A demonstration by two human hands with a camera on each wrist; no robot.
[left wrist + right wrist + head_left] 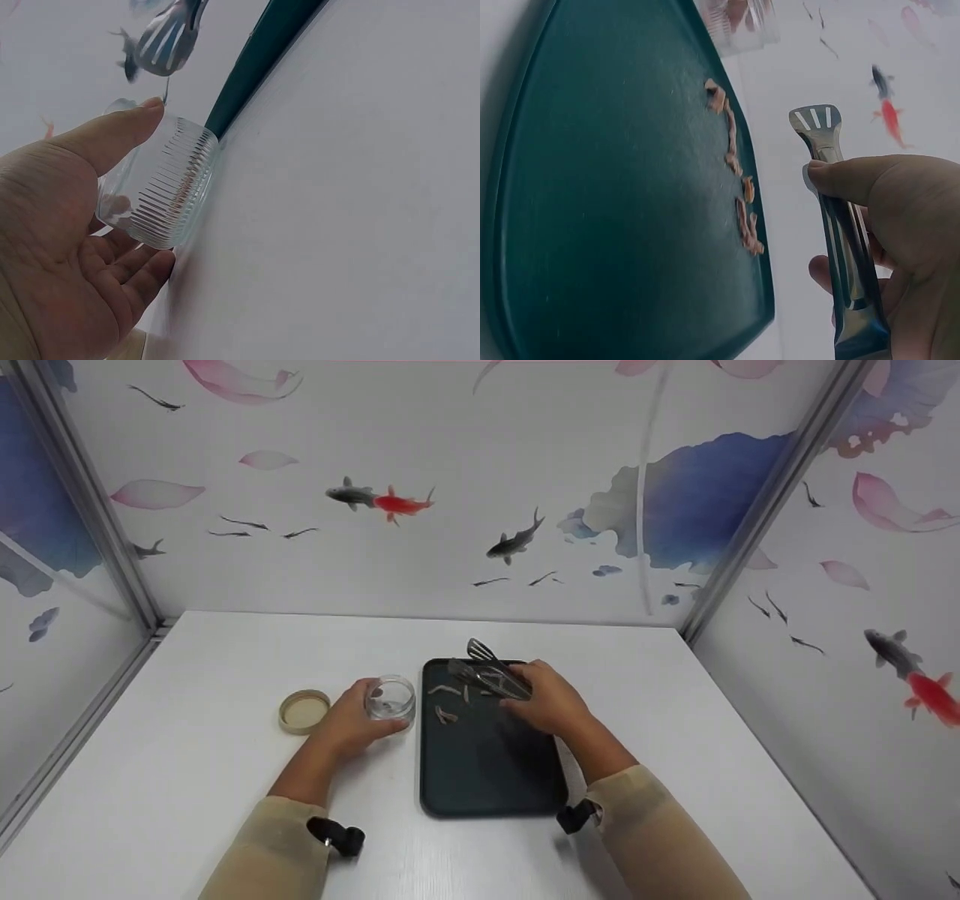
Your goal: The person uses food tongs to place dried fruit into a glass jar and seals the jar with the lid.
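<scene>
My left hand (351, 725) grips a clear glass jar (391, 699) by its side, just left of the dark green tray (487, 765). Ribbed glass and the thumb (124, 133) across the jar (161, 184) show in the left wrist view. Over the tray's far right part, my right hand (553, 699) holds metal tongs (491, 671) with slotted ends. In the right wrist view the thumb and fingers are round the tongs (844, 247). Several thin, brownish dried strips (731, 139) lie along one side of the tray. What they are I cannot tell.
A round tan lid (304, 712) lies on the white table (217, 750), left of the jar. Panels printed with fish and petals (420, 540) stand behind and at both sides. Metal posts (772, 502) join them at the corners.
</scene>
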